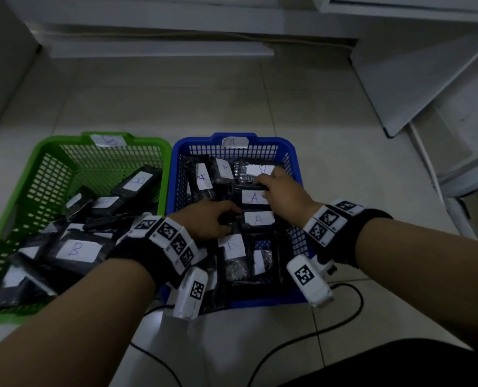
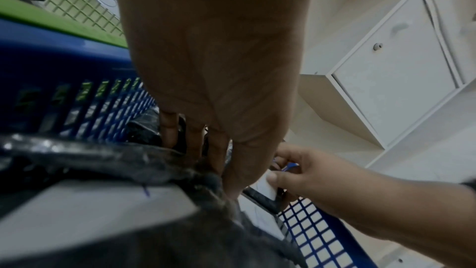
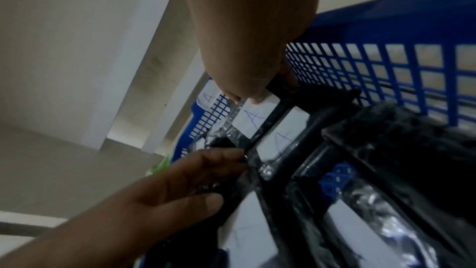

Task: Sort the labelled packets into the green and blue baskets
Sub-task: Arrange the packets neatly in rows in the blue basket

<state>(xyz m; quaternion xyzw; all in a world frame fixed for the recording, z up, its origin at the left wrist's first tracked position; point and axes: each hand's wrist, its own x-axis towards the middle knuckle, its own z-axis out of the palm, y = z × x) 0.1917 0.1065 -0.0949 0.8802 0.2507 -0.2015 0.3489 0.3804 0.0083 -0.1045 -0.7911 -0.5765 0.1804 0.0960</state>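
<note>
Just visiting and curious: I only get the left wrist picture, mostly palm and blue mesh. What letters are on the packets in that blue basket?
Observer: In the head view the blue basket carries an A tag on its far rim, and every label I can read inside says A.
Operator: And the green one beside it?
Observer: The green basket holds black packets too, and the labels I can read there say B, like this B-labelled packet.
Operator: What has the other hand got?
Observer: In the right wrist view the right hand pinches an A-labelled packet, thumb on its white label.
</note>
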